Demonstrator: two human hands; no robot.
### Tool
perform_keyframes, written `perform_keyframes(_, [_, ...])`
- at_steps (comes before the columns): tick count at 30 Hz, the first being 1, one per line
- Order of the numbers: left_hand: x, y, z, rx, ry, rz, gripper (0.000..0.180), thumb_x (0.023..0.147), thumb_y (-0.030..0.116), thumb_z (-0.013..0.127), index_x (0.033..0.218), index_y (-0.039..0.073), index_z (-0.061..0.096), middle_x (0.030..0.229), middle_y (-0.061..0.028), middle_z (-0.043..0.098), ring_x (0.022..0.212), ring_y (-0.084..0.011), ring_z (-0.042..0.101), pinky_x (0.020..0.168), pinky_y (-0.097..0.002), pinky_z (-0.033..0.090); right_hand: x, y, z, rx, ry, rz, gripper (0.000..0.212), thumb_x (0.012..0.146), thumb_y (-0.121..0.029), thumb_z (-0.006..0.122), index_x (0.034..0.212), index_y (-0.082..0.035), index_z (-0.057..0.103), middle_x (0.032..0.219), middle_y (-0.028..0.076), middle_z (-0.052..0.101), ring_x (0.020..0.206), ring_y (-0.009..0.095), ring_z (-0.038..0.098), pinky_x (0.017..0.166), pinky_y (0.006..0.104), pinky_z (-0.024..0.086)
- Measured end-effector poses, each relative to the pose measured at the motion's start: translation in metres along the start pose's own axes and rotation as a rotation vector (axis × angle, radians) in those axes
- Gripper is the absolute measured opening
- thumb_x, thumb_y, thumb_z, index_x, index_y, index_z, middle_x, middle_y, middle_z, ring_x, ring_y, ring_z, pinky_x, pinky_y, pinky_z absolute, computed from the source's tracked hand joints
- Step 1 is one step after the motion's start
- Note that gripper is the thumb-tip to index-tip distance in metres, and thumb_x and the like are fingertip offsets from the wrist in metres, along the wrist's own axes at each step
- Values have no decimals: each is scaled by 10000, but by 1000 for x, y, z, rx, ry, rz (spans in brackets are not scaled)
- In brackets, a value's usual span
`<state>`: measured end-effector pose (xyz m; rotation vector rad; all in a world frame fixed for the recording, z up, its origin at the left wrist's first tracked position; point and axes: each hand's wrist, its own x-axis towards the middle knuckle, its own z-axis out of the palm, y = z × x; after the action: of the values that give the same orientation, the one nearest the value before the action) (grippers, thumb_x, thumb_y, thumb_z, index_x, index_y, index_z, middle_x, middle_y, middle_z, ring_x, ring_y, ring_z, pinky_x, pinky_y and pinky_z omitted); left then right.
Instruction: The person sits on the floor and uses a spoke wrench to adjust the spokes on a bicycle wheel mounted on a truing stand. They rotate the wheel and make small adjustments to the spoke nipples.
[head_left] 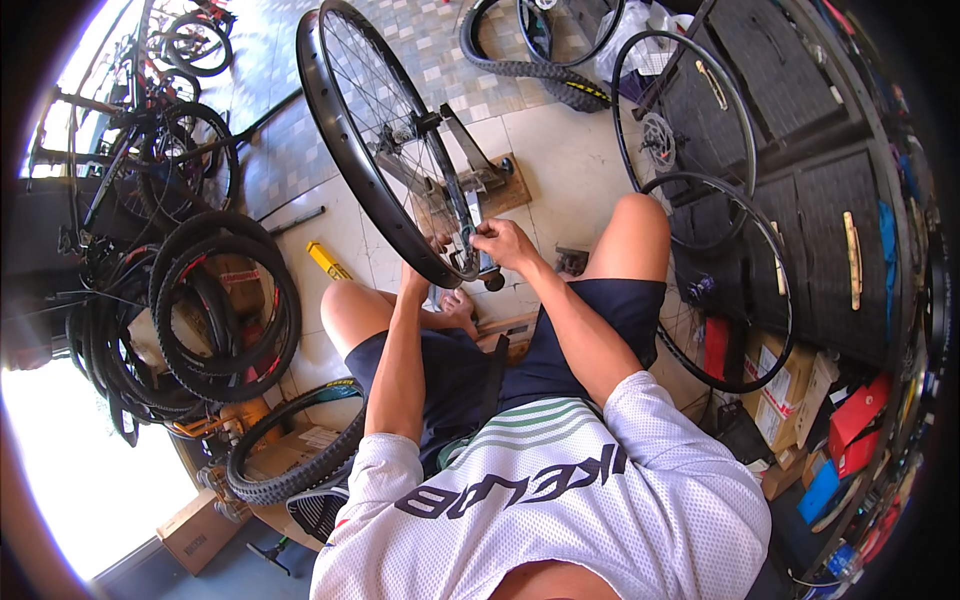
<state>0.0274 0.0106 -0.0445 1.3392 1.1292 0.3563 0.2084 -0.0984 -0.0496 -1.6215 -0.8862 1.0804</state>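
In front of me a bicycle wheel with a wide black rim [345,150] and thin spokes stands upright in a grey metal truing stand [462,140]. The stand has a wooden base [512,188]. My right hand [505,245] is at the near right side of the rim, its thumb and fingers pinched together by the spoke ends. What sits between those fingertips is too small to make out. Beside the lower left of the rim is my left hand [414,278]; the rim covers most of its fingers, so their grip does not show.
Black tyres [225,310] hang in a bunch at left, with bicycles [190,150] behind. Two bare rims [783,300] lean on dark drawers [835,250] at right. Loose tyres [530,70] lie at the far side. A yellow box [328,261] rests on the tiled floor.
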Motion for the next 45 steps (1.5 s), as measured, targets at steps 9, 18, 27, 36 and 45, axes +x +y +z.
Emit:
perform_keyframes(9, [6, -1, 20, 79, -50, 128, 360, 869, 386, 726, 1041, 72, 683, 838, 14, 609, 730, -89, 536, 606, -247, 417, 1, 16, 5, -129, 16, 8, 341, 778, -305, 713, 871, 22, 678, 767, 139, 693, 720, 222, 665, 672, 339, 509])
perform_keyframes(18, [8, 2, 11, 28, -173, 68, 397, 899, 383, 691, 1121, 56, 649, 891, 5, 641, 729, -96, 564, 591, -259, 452, -11, -16, 5, -194, -24, -92, 369, 781, -333, 735, 881, 18, 678, 793, 141, 705, 734, 242, 683, 680, 348, 515])
perform_keyframes(27, [-7, 25, 7, -287, -405, -78, 465, 970, 326, 601, 1309, 13, 540, 1067, -60, 665, 903, -119, 635, 727, -240, 522, -15, -19, 10, -148, 55, -24, 445, 742, -409, 751, 934, -14, 681, 827, 131, 714, 777, 289, 690, 695, 369, 526])
perform_keyframes(36, [-4, 24, -5, -229, -436, -196, 397, 946, 307, 636, 1210, 13, 601, 944, -48, 675, 770, -130, 651, 670, -263, 558, -15, -26, 17, -411, 41, -111, 414, 713, -450, 736, 800, -47, 695, 819, 164, 696, 808, 357, 662, 700, 449, 515])
perform_keyframes(45, [-4, 26, 11, -69, -269, -83, 375, 858, 383, 740, 961, 36, 643, 770, -7, 621, 666, -98, 566, 582, -258, 461, -8, -11, 12, -294, -113, -155, 351, 807, -351, 648, 831, -2, 674, 761, 181, 679, 728, 334, 656, 687, 398, 489])
